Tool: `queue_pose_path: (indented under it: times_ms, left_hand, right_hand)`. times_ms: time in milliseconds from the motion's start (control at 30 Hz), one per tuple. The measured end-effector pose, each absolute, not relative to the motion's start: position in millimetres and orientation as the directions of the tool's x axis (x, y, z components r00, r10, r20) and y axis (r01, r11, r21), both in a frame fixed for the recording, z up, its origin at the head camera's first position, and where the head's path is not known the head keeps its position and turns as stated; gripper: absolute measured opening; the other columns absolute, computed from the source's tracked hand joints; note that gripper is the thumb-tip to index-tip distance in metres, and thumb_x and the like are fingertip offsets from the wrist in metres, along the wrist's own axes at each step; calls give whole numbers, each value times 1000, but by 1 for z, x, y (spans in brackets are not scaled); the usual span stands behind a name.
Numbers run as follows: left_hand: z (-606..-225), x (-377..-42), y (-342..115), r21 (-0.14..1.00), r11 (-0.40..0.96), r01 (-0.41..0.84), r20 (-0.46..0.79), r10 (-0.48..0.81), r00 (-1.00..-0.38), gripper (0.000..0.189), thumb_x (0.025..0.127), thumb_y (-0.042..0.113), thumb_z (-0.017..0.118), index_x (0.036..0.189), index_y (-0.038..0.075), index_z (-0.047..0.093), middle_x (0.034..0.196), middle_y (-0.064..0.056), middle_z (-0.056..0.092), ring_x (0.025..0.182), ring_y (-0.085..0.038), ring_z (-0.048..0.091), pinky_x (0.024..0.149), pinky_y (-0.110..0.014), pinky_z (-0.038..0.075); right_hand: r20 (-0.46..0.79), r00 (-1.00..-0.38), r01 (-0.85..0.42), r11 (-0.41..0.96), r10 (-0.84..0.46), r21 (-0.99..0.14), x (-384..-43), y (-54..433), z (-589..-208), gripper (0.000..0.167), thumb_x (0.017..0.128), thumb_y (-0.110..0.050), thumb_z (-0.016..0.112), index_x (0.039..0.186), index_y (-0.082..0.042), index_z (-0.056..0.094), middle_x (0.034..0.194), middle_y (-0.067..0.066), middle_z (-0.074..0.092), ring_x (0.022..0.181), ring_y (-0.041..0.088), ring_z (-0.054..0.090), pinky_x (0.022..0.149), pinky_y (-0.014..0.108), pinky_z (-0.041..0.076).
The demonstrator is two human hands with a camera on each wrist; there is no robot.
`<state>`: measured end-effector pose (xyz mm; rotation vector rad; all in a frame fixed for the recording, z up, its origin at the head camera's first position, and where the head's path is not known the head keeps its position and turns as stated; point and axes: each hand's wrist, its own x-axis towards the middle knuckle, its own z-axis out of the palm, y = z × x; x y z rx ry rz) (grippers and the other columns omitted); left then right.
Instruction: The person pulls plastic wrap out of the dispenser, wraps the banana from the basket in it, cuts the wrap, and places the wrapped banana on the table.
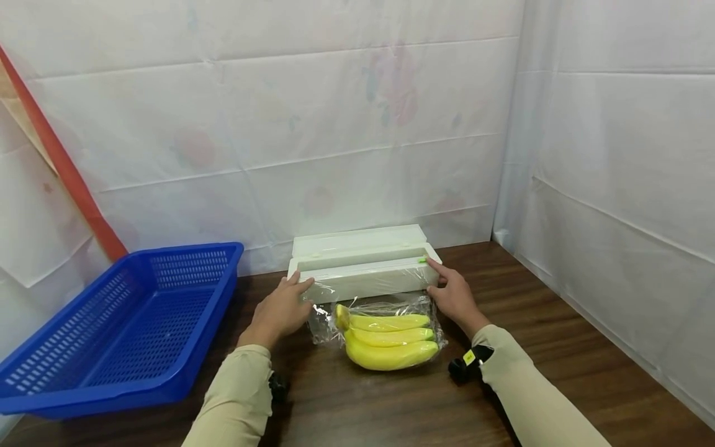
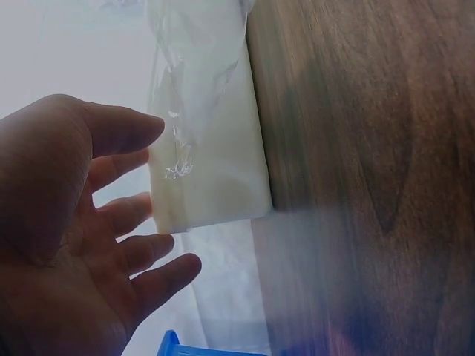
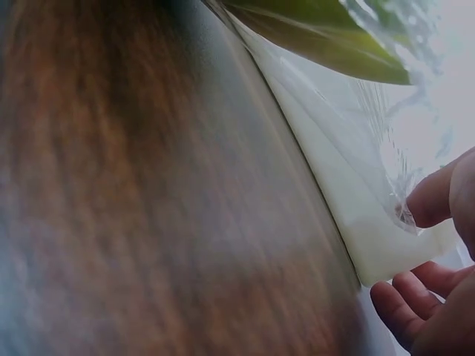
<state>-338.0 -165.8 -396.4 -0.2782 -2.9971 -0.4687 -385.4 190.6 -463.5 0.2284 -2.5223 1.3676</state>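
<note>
A white cling film box [image 1: 363, 282] stands with its lid [image 1: 360, 241] tipped back, and clear film [image 1: 324, 326] hangs off its front. Under the film, in front of the box, lies a bunch of yellow bananas [image 1: 385, 344]. My left hand [image 1: 283, 307] is at the box's left end, fingers spread and thumb tip right at its edge in the left wrist view. At the other end my right hand [image 1: 455, 298] grips the box's corner, index finger on the small green slider [image 1: 422, 260]. In the right wrist view its thumb [image 3: 432, 200] touches gathered film.
A blue perforated basket [image 1: 167, 347] stands on the left of the brown wooden table [image 1: 357, 416]. White sheeting [image 1: 335, 124] hangs behind the box, and more sheeting [image 1: 625, 186] runs along the right edge. A red strip [image 1: 72, 174] slants down behind the basket.
</note>
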Motion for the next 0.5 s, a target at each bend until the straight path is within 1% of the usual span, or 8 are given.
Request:
queue_pose_path:
  times_ms: [33,133,200,267,333,400,433,500]
  left_hand:
    - [-396,-338,-166,295,935,195,123,165,-979,52,97,23,56,148,15,51,159,-19,30,146,-44,23,101,-67,37]
    - [-396,-337,-164,298,934,195,122,166,-979,52,97,24,56,148,15,52,159,-18,30,146,-44,24,102,-66,37]
    - [-396,-338,-163,297,934,197,120,169,-978,52,97,24,55,148,16,52,160,-18,31,146,-43,24,101,-66,38]
    - [-396,-338,-162,292,935,199,120,171,-978,52,96,23,55,148,16,52,159,-17,31,146,-44,25,100,-66,39]
    - [-396,-338,-161,287,937,200,119,172,-978,52,96,23,55,148,16,52,159,-17,31,145,-44,26,99,-66,40]
    - [-396,-338,-161,283,938,198,118,171,-978,52,96,22,55,148,17,52,159,-16,32,145,-44,26,99,-66,40]
    - [-396,-338,-161,280,940,195,118,168,-979,53,96,22,55,148,17,52,159,-17,32,145,-44,26,98,-66,41]
    - [-396,-339,-161,276,942,190,115,163,-980,53,96,22,56,148,17,52,159,-16,32,145,-44,26,99,-66,40]
  right_hand:
    - [306,-952,-265,544,-17,-796,-385,190,-463,68,88,6,61,151,-14,47,145,28,46,114,39,58,65,35,45]
    - [320,-945,-304,543,-68,-783,-385,189,-462,69,87,11,56,151,-13,46,148,29,43,78,34,59,54,30,38]
    - [338,-936,-335,551,-100,-764,-385,188,-462,71,85,14,53,151,-12,46,148,29,42,60,28,48,50,28,34]
    - [353,-927,-362,564,-130,-742,-384,188,-462,73,84,17,51,151,-11,46,149,30,42,54,26,37,49,29,32]
    - [352,-927,-359,583,-130,-729,-382,187,-461,75,83,18,50,152,-11,45,149,30,41,65,28,46,53,31,36]
    - [341,-932,-340,612,-120,-714,-381,187,-461,75,84,16,50,152,-13,45,150,32,38,91,39,55,62,37,41]
    - [329,-937,-327,626,-117,-708,-381,187,-461,74,85,15,50,153,-14,44,152,32,34,106,46,53,69,42,44]
    - [296,-948,-296,657,-114,-694,-380,187,-460,73,87,11,50,154,-18,42,157,33,22,131,55,35,83,53,45]
